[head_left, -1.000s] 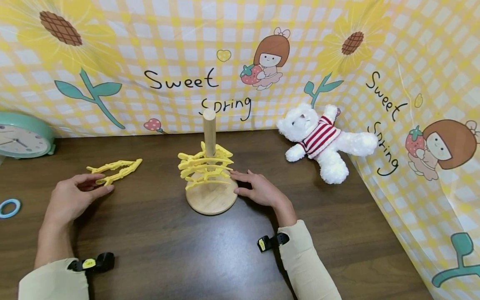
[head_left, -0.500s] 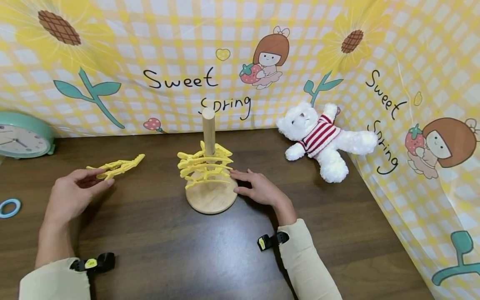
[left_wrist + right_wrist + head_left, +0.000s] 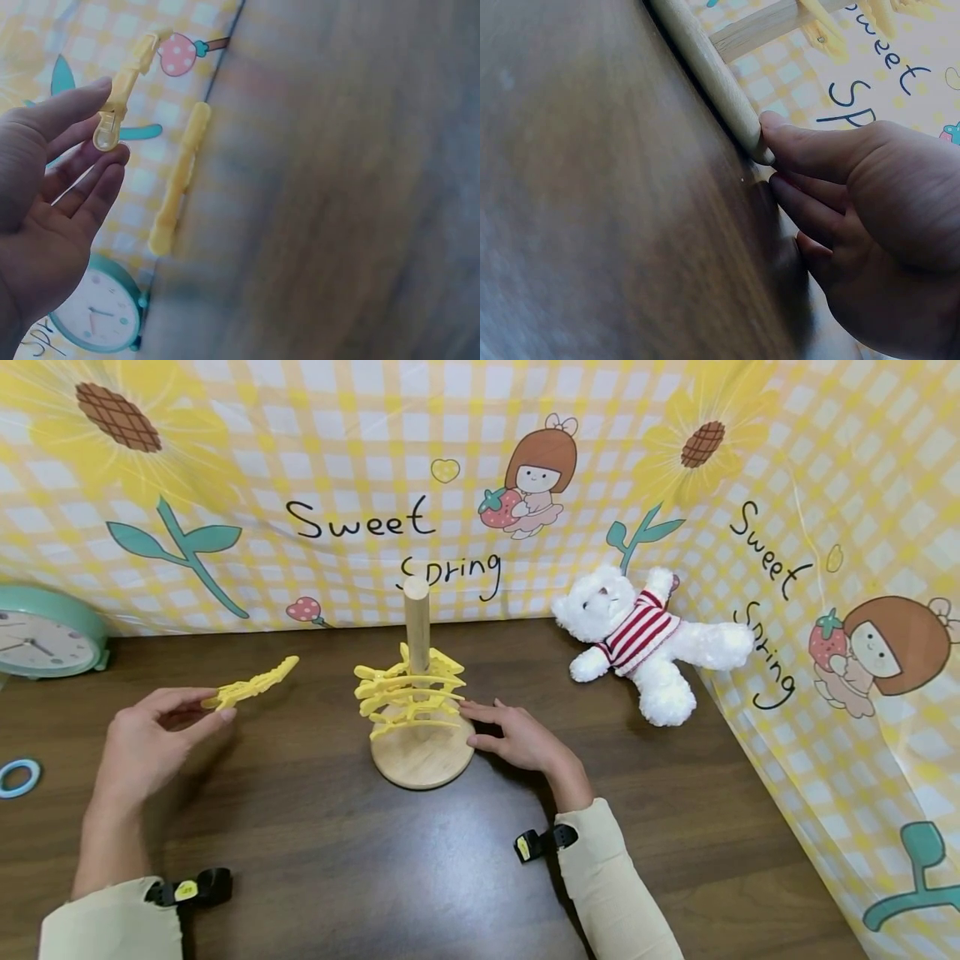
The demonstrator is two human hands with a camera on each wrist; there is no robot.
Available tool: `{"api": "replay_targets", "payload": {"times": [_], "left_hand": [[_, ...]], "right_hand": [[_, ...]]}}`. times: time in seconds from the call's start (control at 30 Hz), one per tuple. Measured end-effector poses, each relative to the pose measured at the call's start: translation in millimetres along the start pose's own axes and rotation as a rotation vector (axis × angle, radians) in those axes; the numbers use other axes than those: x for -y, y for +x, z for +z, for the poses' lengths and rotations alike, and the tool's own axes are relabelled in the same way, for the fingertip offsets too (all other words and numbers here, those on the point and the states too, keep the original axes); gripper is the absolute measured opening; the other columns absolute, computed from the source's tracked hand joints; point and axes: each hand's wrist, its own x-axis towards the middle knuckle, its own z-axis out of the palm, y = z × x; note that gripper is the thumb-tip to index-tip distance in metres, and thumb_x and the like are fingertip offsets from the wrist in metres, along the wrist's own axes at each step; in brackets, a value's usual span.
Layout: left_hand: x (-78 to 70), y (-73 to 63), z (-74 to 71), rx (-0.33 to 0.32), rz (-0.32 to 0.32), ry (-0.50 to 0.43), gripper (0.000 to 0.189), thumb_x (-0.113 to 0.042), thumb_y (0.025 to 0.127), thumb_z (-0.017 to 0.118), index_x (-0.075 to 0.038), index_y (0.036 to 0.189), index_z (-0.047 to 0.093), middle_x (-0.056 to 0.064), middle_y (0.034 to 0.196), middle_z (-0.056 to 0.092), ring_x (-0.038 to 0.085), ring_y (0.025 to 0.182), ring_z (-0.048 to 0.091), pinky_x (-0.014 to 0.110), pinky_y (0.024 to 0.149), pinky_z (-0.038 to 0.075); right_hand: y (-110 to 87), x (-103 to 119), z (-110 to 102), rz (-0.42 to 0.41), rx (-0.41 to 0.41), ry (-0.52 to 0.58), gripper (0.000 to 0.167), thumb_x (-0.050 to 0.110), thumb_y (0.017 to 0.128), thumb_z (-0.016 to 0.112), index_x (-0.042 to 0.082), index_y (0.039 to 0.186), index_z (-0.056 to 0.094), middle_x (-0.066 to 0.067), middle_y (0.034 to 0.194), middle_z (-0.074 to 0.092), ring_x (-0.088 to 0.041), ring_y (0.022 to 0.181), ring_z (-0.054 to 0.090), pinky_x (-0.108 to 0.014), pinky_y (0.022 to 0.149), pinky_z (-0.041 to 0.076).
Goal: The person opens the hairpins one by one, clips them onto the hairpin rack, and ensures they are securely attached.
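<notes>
My left hand [image 3: 150, 739] pinches a yellow openwork plastic piece [image 3: 251, 685] between thumb and fingers, left of a wooden stand. Over the table, the piece appears nearly edge-on. In the left wrist view its held bar [image 3: 126, 86] has small joints, and a second yellow bar [image 3: 180, 180] shows beside it; I cannot tell whether they join. The wooden stand [image 3: 422, 768] has a round base and upright post, with several similar yellow pieces [image 3: 408, 693] stacked around the post. My right hand [image 3: 521, 735] holds the base's right rim, thumb [image 3: 817, 146] and fingertips against the edge.
A white teddy bear [image 3: 637, 635] in a striped shirt lies at the back right. A green alarm clock [image 3: 56, 635] stands at the back left, with a blue ring [image 3: 18, 777] in front. Patterned cloth [image 3: 337, 585] borders the brown table [image 3: 360, 877] at back and right.
My left hand has lifted the yellow piece and moved it slightly right, turning it from an open V shape to nearly edge-on. The right hand and stand have stayed in place.
</notes>
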Motion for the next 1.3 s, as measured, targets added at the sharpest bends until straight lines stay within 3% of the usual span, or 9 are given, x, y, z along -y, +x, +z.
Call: {"api": "replay_targets", "payload": {"times": [0.23,0.33,0.6,0.83,1.07,1.3], "left_hand": [[-18.0,0.4,-1.6,-0.047,0.083,-0.045,0.042,-0.029,0.09,0.08,-0.005,0.124,0.071,-0.013,0.109,0.06,-0.01,0.093,0.054,0.001,0.074,0.038],[-29.1,0.6,0.1,-0.064,0.117,-0.071,0.039,-0.026,0.09,0.081,-0.006,0.123,0.072,-0.014,0.109,0.06,-0.009,0.094,0.055,0.0,0.077,0.039],[-55.1,-1.1,2.9,-0.091,0.186,-0.147,0.035,-0.017,0.088,0.082,-0.005,0.12,0.074,-0.015,0.111,0.062,-0.002,0.096,0.058,0.003,0.077,0.041],[-83.7,-3.4,0.3,-0.171,0.302,-0.268,0.032,0.001,0.086,0.079,0.002,0.117,0.074,-0.009,0.11,0.066,0.002,0.094,0.064,0.008,0.083,0.046],[-110.0,-8.6,-4.6,-0.256,0.425,-0.383,0.026,0.009,0.084,0.076,0.01,0.11,0.074,-0.004,0.107,0.07,0.009,0.094,0.064,0.011,0.08,0.048],[-126.8,-10.9,-7.2,-0.291,0.53,-0.475,0.024,0.012,0.085,0.071,0.016,0.109,0.071,0.004,0.108,0.071,0.014,0.096,0.063,0.014,0.079,0.048]], "right_hand": [[-0.3,1,0,0.025,0.001,0.002,0.051,0.023,0.102,0.064,0.014,0.15,0.052,0.004,0.157,0.042,-0.041,0.15,0.02,-0.052,0.122,0.012],[-0.3,1,0,0.018,-0.001,0.005,0.051,0.022,0.101,0.065,0.013,0.15,0.052,0.003,0.157,0.042,-0.042,0.15,0.02,-0.052,0.122,0.012],[-0.9,1,0,0.008,0.001,0.009,0.051,0.022,0.102,0.065,0.012,0.15,0.051,0.002,0.157,0.042,-0.041,0.15,0.019,-0.049,0.122,0.014],[-0.7,1,0,-0.002,-0.003,0.015,0.051,0.02,0.101,0.065,0.012,0.149,0.052,0.001,0.156,0.042,-0.04,0.15,0.02,-0.048,0.122,0.015],[-1.2,3,0,0.019,0.005,0.002,0.051,0.022,0.102,0.065,0.013,0.15,0.051,0.002,0.157,0.042,-0.042,0.149,0.02,-0.052,0.122,0.012],[-0.5,2,0,0.017,0.005,0.0,0.051,0.022,0.102,0.065,0.012,0.15,0.051,0.002,0.157,0.042,-0.042,0.15,0.019,-0.051,0.122,0.013]]}}
